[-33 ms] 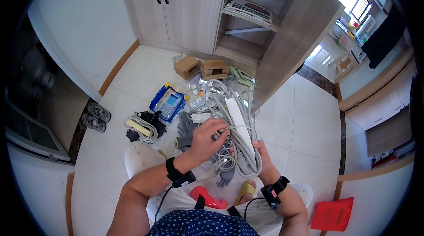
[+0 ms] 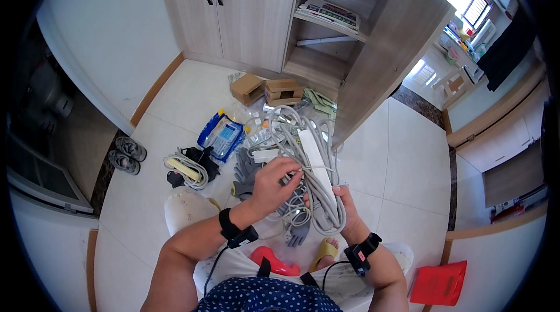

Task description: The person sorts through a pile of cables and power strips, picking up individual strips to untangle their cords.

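Note:
A long white bar that looks like a power strip (image 2: 317,157) lies against a coiled grey cable (image 2: 326,210), tilted above the floor pile. Around the bar and coil runs a thin pale tie (image 2: 318,167). With fingers pinched, my left hand (image 2: 276,182) grips the tie's end at the bundle's left side. My right hand (image 2: 345,210) is closed round the lower right of the bundle, thumb on top and some fingers hidden beneath. Below and left of the bundle lie grey work gloves (image 2: 245,169) and looser cables.
Behind the pile stand two cardboard boxes (image 2: 247,89), near an open cabinet door (image 2: 388,49). A blue packet (image 2: 221,136) and a coiled cable with a yellowish strip (image 2: 184,167) lie left. Shoes (image 2: 127,154) sit by the doorway; a red bag (image 2: 439,283) is at lower right.

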`<move>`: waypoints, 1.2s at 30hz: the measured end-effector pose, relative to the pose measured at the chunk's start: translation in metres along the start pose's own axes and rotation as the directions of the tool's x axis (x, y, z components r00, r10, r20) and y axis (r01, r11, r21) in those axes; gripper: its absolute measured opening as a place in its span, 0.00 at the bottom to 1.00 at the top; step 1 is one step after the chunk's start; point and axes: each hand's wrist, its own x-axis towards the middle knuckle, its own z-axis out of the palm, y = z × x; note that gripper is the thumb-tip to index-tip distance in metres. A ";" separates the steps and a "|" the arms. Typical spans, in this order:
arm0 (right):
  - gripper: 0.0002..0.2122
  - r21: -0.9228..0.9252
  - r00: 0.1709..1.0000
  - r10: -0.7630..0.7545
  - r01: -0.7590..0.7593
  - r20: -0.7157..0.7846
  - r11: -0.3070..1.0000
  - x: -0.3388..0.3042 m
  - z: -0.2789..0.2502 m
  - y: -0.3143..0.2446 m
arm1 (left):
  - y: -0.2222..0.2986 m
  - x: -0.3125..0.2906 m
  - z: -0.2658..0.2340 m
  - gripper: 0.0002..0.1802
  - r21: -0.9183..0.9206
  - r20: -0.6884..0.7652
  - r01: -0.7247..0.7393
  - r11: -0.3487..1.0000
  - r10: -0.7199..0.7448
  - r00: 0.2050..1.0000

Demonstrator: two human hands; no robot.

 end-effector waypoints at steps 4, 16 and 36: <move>0.31 0.049 0.999 -0.005 0.003 0.034 0.999 0.002 -0.001 0.003 | -0.003 -0.005 0.004 0.08 -0.052 0.005 0.073 0.996 -0.073 0.997; 0.32 0.016 0.998 0.007 -0.008 0.058 1.000 0.012 -0.002 0.003 | -0.008 -0.006 0.005 0.06 -0.072 0.063 0.268 0.961 -0.264 0.962; 0.28 -0.036 0.994 0.026 -0.022 0.111 0.999 0.010 0.002 -0.004 | -0.012 -0.004 0.006 0.05 -0.099 0.050 0.127 0.987 -0.123 0.991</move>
